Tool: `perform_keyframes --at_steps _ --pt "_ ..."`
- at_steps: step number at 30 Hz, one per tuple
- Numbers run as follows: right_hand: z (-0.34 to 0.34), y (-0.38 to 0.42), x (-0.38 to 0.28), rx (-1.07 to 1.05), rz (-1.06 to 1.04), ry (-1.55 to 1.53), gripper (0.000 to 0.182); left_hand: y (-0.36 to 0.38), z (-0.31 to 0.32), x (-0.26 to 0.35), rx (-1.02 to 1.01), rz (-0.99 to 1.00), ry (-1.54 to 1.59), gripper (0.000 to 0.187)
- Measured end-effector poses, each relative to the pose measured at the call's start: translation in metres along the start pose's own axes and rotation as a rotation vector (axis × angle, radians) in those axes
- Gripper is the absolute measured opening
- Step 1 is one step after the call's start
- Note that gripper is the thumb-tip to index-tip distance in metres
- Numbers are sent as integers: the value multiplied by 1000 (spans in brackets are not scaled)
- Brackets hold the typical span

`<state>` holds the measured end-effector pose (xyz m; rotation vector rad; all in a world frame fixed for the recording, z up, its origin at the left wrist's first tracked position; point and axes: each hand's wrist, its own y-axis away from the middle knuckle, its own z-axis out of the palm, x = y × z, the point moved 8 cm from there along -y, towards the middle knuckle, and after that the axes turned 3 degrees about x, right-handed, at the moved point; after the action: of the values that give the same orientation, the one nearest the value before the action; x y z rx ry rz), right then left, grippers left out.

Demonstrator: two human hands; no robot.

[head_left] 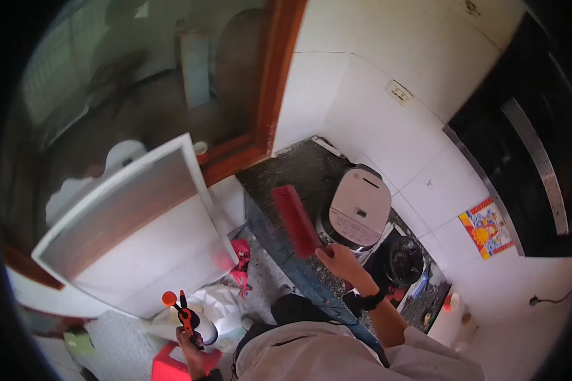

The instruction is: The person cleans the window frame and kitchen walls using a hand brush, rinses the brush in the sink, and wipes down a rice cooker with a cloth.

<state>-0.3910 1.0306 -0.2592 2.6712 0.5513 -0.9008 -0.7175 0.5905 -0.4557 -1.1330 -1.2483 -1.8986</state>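
My right hand grips the handle of a red brush, whose bristled head lies over the dark speckled countertop near its front edge. A black band sits on that wrist. My left hand hangs low at my side and holds a spray bottle with an orange and black trigger head and a white body.
A white rice cooker stands on the counter right of the brush, with a black pot beside it. An open white window sash juts in at the left. A white bag and pink item lie on the floor below.
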Motion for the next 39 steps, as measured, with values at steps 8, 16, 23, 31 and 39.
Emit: perform_keyframes --at_steps 8,16,23,31,39 --pt "-38 -10 42 36 51 -139 35 -28 144 53 -191 26 -210 21" --pt "-74 -40 99 53 212 -446 35 -41 296 78 -306 -45 -213 38" --pt "-103 -33 130 59 423 -890 31 -49 419 109 -515 -17 -212 33" --pt "-128 -24 132 337 560 -958 30 -107 524 106 -741 -284 -290 20" --pt "-136 -22 109 527 637 -745 26 -194 567 71 -802 -207 -474 16"
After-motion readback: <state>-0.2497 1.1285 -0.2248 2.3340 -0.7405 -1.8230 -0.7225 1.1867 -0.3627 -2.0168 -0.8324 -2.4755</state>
